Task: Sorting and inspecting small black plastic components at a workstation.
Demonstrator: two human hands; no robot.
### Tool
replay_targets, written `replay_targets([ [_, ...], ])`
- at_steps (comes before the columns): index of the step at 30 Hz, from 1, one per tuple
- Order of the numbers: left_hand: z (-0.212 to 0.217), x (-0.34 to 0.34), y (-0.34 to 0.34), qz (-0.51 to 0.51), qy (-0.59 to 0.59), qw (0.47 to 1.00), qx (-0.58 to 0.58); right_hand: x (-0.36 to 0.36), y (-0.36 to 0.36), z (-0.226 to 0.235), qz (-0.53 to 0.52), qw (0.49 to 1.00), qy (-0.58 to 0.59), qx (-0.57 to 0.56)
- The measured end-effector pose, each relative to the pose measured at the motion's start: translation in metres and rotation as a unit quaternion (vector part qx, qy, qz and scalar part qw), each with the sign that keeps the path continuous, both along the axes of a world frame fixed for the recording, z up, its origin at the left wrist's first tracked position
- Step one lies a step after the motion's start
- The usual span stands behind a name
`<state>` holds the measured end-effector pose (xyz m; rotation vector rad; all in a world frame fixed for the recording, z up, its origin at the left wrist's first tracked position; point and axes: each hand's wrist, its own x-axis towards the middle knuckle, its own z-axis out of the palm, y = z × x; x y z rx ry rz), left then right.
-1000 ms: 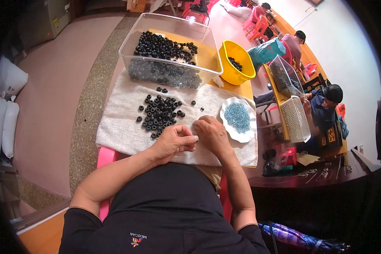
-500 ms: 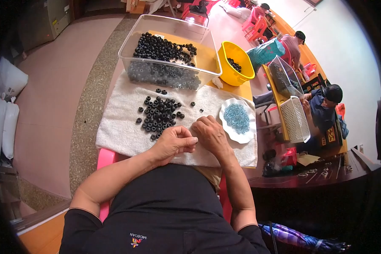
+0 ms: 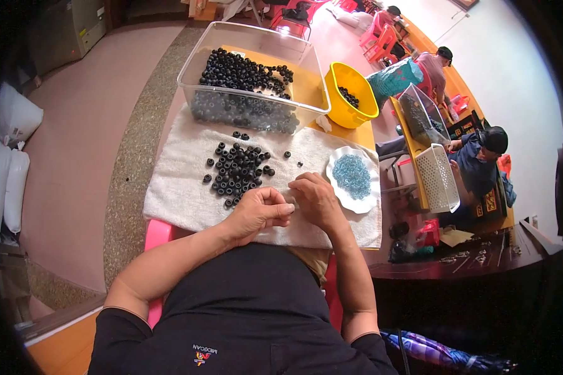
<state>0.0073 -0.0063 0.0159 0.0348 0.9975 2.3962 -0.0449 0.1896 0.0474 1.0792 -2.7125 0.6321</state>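
Over the near part of a white towel, my left hand is closed in a pinch, thumb against fingertips. What it holds, if anything, is too small to make out. Just right of it, my right hand is curled with its fingertips bent toward the left hand; whatever lies in them is hidden. Beyond my left hand is a loose pile of black round pieces with holes. A white scalloped dish of tiny clear-blue pieces sits beside my right hand. One black piece and a smaller dark bit lie apart.
A clear plastic bin with many black pieces stands at the table's far side. To its right is a yellow tub holding more. Farther right, a co-worker sits by a white perforated basket. White sacks stand at the left.
My right hand's fingers have shifted slightly, and its fingertips lie a little nearer to me. My left hand keeps its pinch. The whole view has moved very slightly.
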Motion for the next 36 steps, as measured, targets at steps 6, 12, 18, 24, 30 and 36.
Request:
replay_targets([
  [6,-0.003,-0.001,0.001,0.0,0.0,1.0,0.0,0.003,0.013,-0.004,-0.009,0.963,-0.177,-0.203],
  [12,-0.006,-0.001,0.002,0.004,0.002,1.0,-0.007,0.012,0.019,0.004,-0.018,0.827,-0.437,-0.354],
  [18,-0.005,0.0,0.002,-0.001,0.017,1.0,-0.022,0.017,0.018,-0.001,0.0,0.791,-0.498,-0.356],
  [24,-0.004,0.001,0.002,-0.003,0.029,0.999,-0.027,0.022,0.016,0.001,-0.006,0.757,-0.531,-0.38],
  [30,-0.006,0.001,0.002,-0.014,0.068,0.996,-0.051,0.021,0.017,0.002,-0.001,0.735,-0.558,-0.385],
  [36,-0.006,0.001,0.004,-0.007,0.085,0.994,-0.066,0.019,0.023,0.003,0.017,0.76,-0.549,-0.348],
])
